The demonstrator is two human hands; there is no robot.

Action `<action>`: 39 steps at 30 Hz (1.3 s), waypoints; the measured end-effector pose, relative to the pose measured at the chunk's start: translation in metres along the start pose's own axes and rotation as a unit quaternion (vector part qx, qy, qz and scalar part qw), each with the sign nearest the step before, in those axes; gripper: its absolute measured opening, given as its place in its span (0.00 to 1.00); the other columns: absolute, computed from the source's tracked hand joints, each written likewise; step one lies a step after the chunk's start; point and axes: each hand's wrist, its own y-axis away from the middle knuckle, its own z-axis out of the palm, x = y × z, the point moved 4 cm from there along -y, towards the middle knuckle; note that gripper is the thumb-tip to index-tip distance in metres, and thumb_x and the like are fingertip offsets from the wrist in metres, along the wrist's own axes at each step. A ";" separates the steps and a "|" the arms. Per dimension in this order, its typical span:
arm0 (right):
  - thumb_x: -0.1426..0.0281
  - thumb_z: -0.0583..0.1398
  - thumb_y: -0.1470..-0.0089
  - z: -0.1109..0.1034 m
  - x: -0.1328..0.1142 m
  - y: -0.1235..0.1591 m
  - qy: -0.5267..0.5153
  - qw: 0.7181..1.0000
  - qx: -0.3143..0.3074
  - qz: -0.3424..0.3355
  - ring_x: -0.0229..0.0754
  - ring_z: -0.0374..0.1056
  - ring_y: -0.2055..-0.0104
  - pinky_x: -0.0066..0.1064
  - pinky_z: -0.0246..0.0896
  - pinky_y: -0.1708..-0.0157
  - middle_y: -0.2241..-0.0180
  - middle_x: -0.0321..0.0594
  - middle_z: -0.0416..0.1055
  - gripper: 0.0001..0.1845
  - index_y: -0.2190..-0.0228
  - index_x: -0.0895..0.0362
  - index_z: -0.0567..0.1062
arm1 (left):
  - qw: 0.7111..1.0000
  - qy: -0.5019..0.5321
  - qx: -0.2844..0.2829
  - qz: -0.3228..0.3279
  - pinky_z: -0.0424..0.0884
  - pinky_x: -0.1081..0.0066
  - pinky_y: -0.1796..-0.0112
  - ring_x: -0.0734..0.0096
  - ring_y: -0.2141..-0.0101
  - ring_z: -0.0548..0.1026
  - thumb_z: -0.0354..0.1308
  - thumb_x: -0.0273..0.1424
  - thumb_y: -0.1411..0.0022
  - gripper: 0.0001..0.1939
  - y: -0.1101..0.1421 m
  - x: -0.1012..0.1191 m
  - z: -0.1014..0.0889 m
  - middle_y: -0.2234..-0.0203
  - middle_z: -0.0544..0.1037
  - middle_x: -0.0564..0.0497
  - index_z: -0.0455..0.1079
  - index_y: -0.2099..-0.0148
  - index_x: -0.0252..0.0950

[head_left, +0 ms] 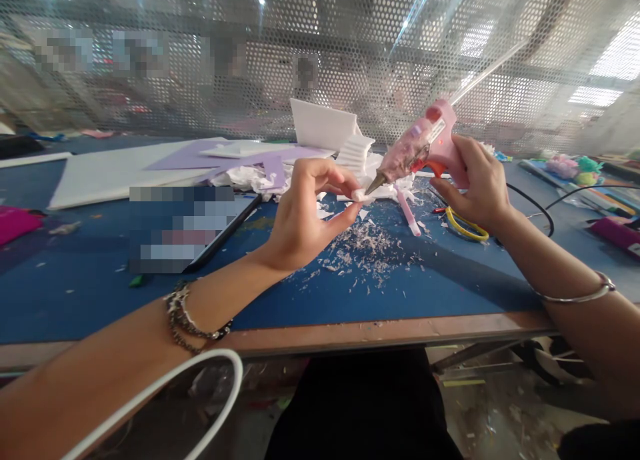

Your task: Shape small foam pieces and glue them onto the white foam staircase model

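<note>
White cable (237, 373) loops closest to the camera, below the left hand (303, 223) and partly across its forearm, which wears dark beaded bracelets (176, 317). Thumb and fingertips of that hand pinch a small white piece (359, 195) over the blue desk (270, 300). Right hand (477, 183) is wrapped around the handle of a pink glue gun (407, 148), its nozzle angled down to the white piece; whether they touch is hard to tell. A clear glue stick (490, 73) juts from its rear, above the right hand. White shavings (367, 250) lie scattered below and between both hands. Just left of the right hand lies a pink strip (409, 212); below its fingers, a yellow loop (467, 227). Beyond the left hand stands a white board (323, 125); farther left lie lavender sheets (185, 155).
</note>
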 end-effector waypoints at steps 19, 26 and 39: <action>0.61 0.54 0.48 0.002 -0.003 0.000 0.030 0.999 0.006 -0.016 0.46 0.65 0.61 0.38 0.64 0.64 0.61 0.47 0.68 0.24 0.52 0.59 0.59 | 0.999 0.021 0.011 0.048 0.73 0.68 0.66 0.72 0.67 0.73 0.59 0.21 0.50 0.22 -0.001 -0.003 0.000 0.67 0.70 0.52 0.55 0.56 0.41; 0.60 0.54 0.48 0.002 -0.003 -0.001 0.027 1.000 0.009 0.003 0.47 0.66 0.61 0.39 0.63 0.64 0.62 0.46 0.68 0.23 0.52 0.56 0.59 | 0.997 0.034 0.017 0.061 0.73 0.71 0.66 0.75 0.67 0.72 0.60 0.19 0.51 0.23 -0.002 -0.004 -0.001 0.68 0.70 0.53 0.56 0.56 0.39; 0.59 0.55 0.49 0.001 0.009 -0.001 0.029 0.997 0.021 0.061 0.48 0.64 0.59 0.40 0.60 0.64 0.59 0.47 0.66 0.25 0.52 0.56 0.60 | 0.998 0.021 0.016 0.054 0.74 0.71 0.66 0.75 0.67 0.72 0.60 0.21 0.50 0.23 -0.004 -0.002 -0.002 0.68 0.69 0.54 0.55 0.55 0.40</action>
